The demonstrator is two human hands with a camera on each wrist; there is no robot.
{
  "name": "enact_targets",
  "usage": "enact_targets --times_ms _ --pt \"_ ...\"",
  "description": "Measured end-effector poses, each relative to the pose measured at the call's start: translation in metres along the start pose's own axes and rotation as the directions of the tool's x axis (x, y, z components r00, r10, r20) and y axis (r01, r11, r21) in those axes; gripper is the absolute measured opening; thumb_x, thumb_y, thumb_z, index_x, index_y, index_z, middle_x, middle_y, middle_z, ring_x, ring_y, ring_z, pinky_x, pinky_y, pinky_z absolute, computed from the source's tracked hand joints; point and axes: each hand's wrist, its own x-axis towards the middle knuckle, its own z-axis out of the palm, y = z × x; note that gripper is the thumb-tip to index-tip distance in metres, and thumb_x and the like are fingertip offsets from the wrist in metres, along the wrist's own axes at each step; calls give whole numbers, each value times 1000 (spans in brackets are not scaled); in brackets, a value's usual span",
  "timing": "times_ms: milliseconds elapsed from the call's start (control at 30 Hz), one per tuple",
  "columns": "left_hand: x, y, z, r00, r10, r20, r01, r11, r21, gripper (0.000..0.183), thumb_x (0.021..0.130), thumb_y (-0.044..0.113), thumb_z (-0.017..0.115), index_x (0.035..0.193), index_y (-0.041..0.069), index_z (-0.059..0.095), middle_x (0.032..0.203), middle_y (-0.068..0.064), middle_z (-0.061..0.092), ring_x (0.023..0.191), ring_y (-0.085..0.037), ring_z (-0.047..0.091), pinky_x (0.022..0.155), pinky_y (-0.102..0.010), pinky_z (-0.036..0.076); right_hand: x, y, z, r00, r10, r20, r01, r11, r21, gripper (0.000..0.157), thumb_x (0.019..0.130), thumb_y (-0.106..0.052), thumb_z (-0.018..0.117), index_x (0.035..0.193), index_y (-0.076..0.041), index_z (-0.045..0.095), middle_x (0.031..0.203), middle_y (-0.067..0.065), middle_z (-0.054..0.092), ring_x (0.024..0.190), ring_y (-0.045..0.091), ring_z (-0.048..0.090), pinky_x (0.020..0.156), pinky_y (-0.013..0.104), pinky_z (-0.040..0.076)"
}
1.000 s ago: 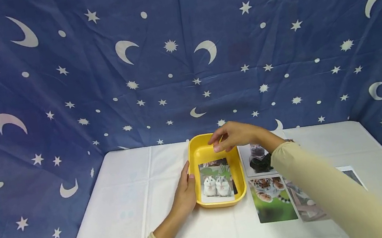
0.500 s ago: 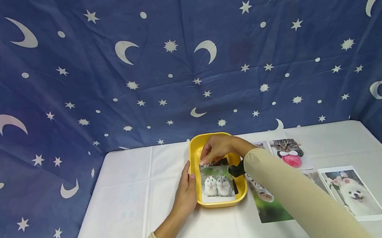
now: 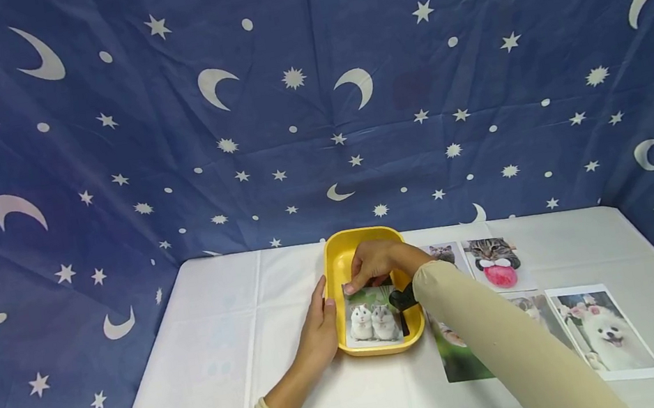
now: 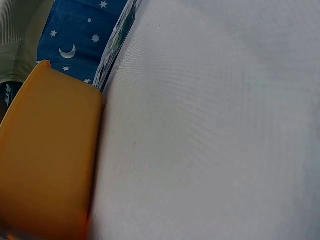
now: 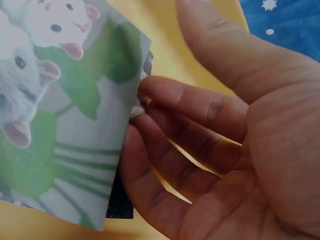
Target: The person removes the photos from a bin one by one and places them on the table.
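Note:
In the head view a yellow tray point(image 3: 341, 258) stands on the white-covered table, with photo cards lying in it. Uppermost is a card showing two hamsters point(image 3: 373, 324); the dark edge of another card point(image 5: 120, 202) shows beneath it in the right wrist view. My right hand point(image 3: 374, 262) reaches into the tray, fingers bent, fingertips right at the hamster card's far edge. In the right wrist view its thumb point(image 5: 220, 35) stands apart from the card. My left hand point(image 3: 319, 328) rests along the tray's left side with fairly straight fingers. The left wrist view shows the tray's outer wall point(image 4: 50, 150).
Right of the tray lie several animal photos: a tabby cat with a pink ball point(image 3: 494, 263), a white fluffy dog point(image 3: 609, 334), a kitten point(image 3: 441, 254) and a green-backed card point(image 3: 461, 360), partly behind my right sleeve. A blue moon-and-star cloth point(image 3: 261, 101) hangs behind.
My right hand has come down from above the tray's far right rim to the hamster card's far edge. The left hand and tray have stayed put.

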Motion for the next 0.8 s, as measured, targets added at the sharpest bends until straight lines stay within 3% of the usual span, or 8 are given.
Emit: enact_targets --times_ms 133,233,467,800 --pt "0 0 0 1000 1 0 -1 1000 0 54 113 24 33 165 18 20 169 -11 27 156 -33 21 127 -57 17 -3 -2 1 999 -47 6 47 997 -56 31 85 -43 83 84 -12 81 71 1 64 65 13 53 59 22 45" --pt "0 0 0 1000 -6 3 6 1000 5 53 113 25 33 165 19 20 169 -11 26 156 -33 21 127 -58 18 -8 -4 1 995 -96 22 97 991 -92 29 88 -43 80 87 -14 81 71 -3 64 65 11 52 60 22 43" --pt "2 1 0 1000 -4 0 4 1000 -3 54 113 26 33 165 20 19 169 -10 25 157 -32 20 127 -56 17 -29 -9 -5 990 -129 61 135 984 -119 24 92 -37 76 112 -24 80 104 -10 74 96 9 62 92 28 53" --pt "2 -1 2 1000 -25 -8 25 1000 8 53 113 27 32 165 21 19 169 -10 25 157 -34 20 127 -58 16 -45 -4 -3 988 -134 81 140 986 -86 32 96 -27 73 127 -27 73 132 -3 64 119 20 55 106 40 48"
